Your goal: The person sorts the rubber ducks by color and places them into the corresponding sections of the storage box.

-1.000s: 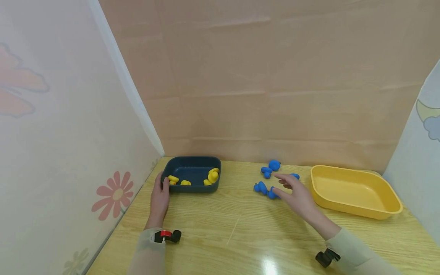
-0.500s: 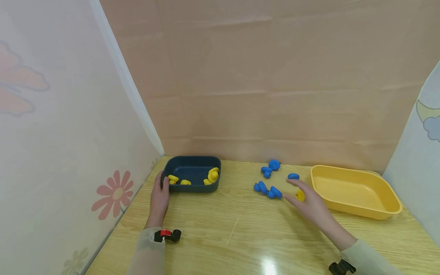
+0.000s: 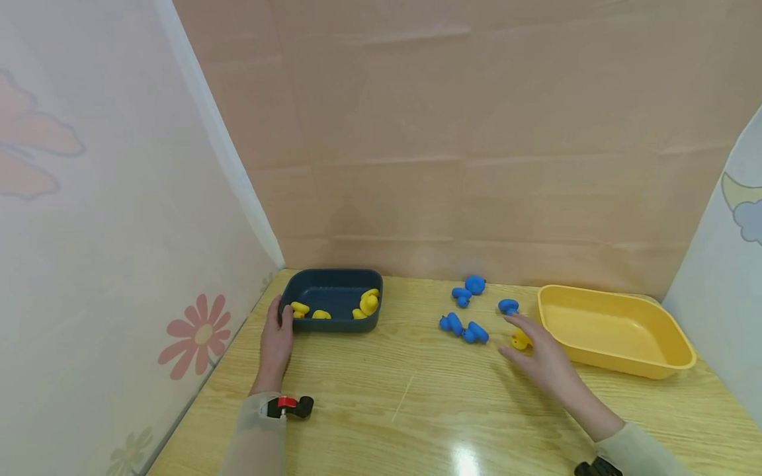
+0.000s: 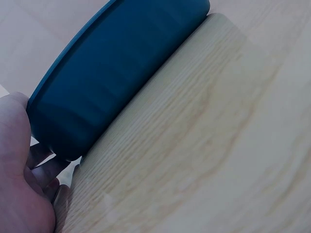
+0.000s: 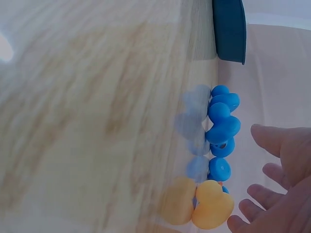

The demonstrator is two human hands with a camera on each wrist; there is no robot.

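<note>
At the left, the corner of a dark blue box is held by the left hand, its wall caught between thumb and fingers; several yellow ducks are contained inside. Further right, five blue ducks are scattered on the worktop. Just beside the yellow tray, a lone yellow duck is framed by the right hand, whose fingers are spread wide with nothing gripped. If they are closed off-centre, that duck may be tipped or pushed against the tray; the nearest blue duck may be knocked by the forefinger. Compared with a second ago, box and left hand are unmoved; the right hand is shifted rightward, and the lone duck, hidden then, is exposed.
</note>
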